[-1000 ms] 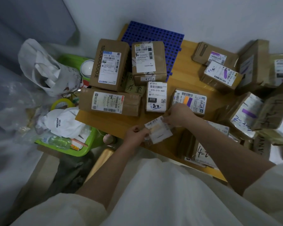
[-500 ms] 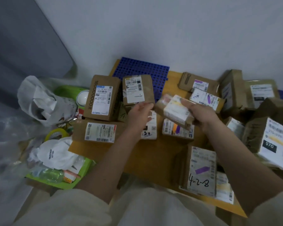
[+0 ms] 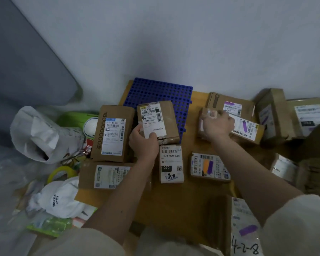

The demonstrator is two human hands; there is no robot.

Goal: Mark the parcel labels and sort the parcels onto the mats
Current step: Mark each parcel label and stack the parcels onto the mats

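Observation:
My right hand [image 3: 216, 125] grips a small taped brown parcel [image 3: 203, 117] and sets it down on the yellow mat [image 3: 174, 200], left of a parcel with a purple-marked label [image 3: 245, 128]. My left hand [image 3: 143, 143] grips the near corner of a brown parcel with a white label [image 3: 158, 120] that lies partly on the blue grid mat [image 3: 159, 90]. Close by lie a parcel labelled 070 [image 3: 171, 163] and one with orange and purple marks [image 3: 209, 166].
Two larger brown boxes [image 3: 113, 133] [image 3: 104, 175] lie at the left of the yellow mat. More parcels are piled at the right [image 3: 292, 115], one marked 4-2-8 [image 3: 245, 230]. White bags [image 3: 44, 133] and a green tray with a tape roll [image 3: 61, 172] sit at the left.
My right hand carried the small parcel from near my lap up and to the right, down onto the yellow mat. My left hand let go of it and took hold of the white-labelled parcel.

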